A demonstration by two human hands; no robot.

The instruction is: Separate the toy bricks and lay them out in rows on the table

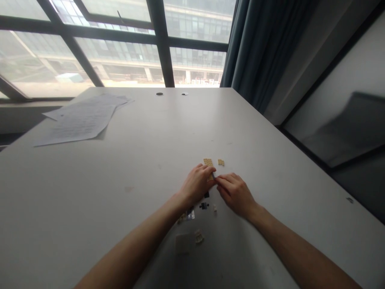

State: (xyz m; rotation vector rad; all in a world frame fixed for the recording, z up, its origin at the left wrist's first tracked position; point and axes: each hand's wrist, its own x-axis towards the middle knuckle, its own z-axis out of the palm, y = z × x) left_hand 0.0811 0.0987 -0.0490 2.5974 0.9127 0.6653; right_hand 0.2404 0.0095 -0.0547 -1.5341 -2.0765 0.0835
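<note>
My left hand (197, 184) is closed, its thumb and index finger around a small grey strip-like piece (213, 176). The fingertips of my right hand (236, 193) are pinched together at the near end of that same piece. Partly under my left fingers lies a yellow studded block piece (207, 161). A smaller yellow piece (221, 162) sits just to its right. Below the hands are a black piece (206, 195), a dark piece with round ends (204, 206) and a small cream piece (215, 208). The exact contact between fingers and grey piece is hard to make out.
A clear plastic bag (190, 213) lies beside my left forearm, partly hidden. Nearer me are a pale square piece (184, 244) and a cream piece (199, 237). Printed papers (84, 118) cover the white table's (144, 160) far left. Windows and a curtain (255, 48) stand behind.
</note>
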